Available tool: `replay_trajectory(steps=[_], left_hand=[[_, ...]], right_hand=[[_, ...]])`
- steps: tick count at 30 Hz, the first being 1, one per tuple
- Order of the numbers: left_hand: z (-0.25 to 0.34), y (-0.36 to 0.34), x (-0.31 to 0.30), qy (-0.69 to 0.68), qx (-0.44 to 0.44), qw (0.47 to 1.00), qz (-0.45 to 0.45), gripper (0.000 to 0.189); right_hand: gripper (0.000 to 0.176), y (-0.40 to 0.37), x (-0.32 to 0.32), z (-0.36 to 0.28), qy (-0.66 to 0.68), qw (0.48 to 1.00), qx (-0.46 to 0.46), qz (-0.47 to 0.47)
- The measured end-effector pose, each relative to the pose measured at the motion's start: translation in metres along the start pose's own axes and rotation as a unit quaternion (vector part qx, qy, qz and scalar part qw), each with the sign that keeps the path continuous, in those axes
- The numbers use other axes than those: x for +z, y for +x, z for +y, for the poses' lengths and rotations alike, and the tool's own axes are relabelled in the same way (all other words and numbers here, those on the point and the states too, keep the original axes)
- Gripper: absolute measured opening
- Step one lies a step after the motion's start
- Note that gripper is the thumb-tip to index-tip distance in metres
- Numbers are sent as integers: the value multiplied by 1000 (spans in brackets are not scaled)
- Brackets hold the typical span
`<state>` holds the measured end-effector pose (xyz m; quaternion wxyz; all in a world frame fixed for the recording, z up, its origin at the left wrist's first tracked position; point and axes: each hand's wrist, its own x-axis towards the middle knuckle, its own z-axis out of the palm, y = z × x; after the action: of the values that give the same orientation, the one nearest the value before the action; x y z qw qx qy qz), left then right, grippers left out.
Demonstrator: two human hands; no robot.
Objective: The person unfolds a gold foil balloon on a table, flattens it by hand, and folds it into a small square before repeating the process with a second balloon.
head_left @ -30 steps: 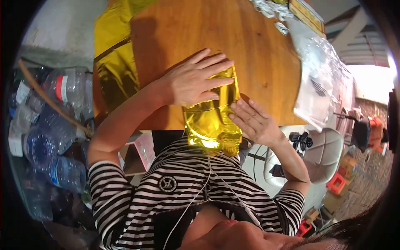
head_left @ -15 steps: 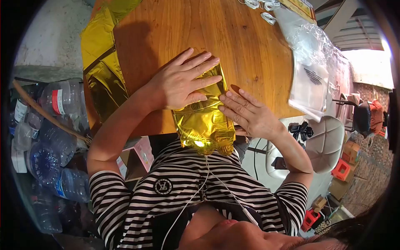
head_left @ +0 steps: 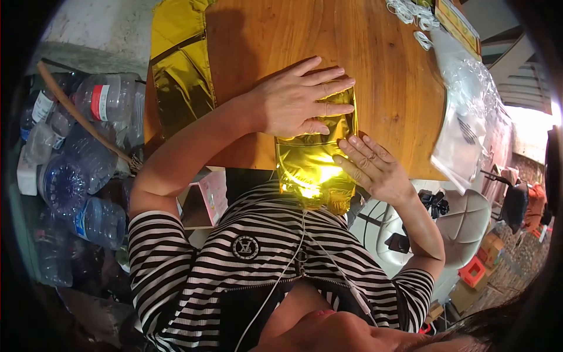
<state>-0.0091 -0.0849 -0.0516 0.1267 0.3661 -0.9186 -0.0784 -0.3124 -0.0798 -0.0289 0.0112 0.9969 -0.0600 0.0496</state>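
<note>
A shiny gold foil piece [head_left: 316, 167] lies over the near edge of the wooden table [head_left: 387, 88], its crinkled lower end hanging toward the striped shirt. My left hand [head_left: 299, 101] rests palm down on the foil's upper part, fingers spread. Lower on the foil's right side is my right hand [head_left: 372, 167], its fingers stretched out and its fingertips touching the surface. Its thumb is hidden. Neither hand grips anything. More gold foil [head_left: 182, 76] is spread along the table's left side, with a dark fold line across it.
Clear plastic bags [head_left: 460, 132] lie at the table's right edge, below white string bundles [head_left: 422, 40]. Several plastic bottles [head_left: 64, 182] and a wooden stick [head_left: 82, 117] are on the left. A pale padded chair [head_left: 463, 220] stands at the lower right.
The camera view has shifted, so the table and hands appear further right. My right hand's fingertips have moved a little lower along the foil. My left hand remains spread on it.
</note>
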Motion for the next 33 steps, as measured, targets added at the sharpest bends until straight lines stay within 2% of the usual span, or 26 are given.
replay_trajectory(steps=[4, 6, 9, 12, 14, 18, 20, 25, 33], left_hand=[[2, -1, -3, -8, -5, 1000, 12, 60], [6, -1, -8, 26, 0, 997, 78, 65], [16, -16, -24, 47, -5, 991, 123, 64], [43, -56, -33, -29, -48, 996, 71, 59], [63, -83, -38, -61, -26, 995, 73, 53], [99, -105, -15, -15, -67, 995, 79, 45], [107, -106, -3, 60, -85, 988, 116, 36], [114, -103, 14, 59, -117, 974, 186, 28], [114, -95, 12, -52, -179, 951, 247, 29]], right_hand=[[57, -1, 2, -1, 32, 999, 16, 5], [57, -1, 2, 0, 24, 1000, 12, 6], [57, -1, 3, -1, 52, 998, 24, 13], [57, -2, 1, -2, 34, 999, 26, 5], [56, -2, 0, -2, 27, 999, 21, 4], [55, -2, 2, -3, 36, 999, 29, 11], [55, -3, 1, -2, 41, 999, 28, 0], [55, -2, 0, -3, 44, 998, 33, 8], [44, 4, -8, 0, 119, 991, 56, 17]])
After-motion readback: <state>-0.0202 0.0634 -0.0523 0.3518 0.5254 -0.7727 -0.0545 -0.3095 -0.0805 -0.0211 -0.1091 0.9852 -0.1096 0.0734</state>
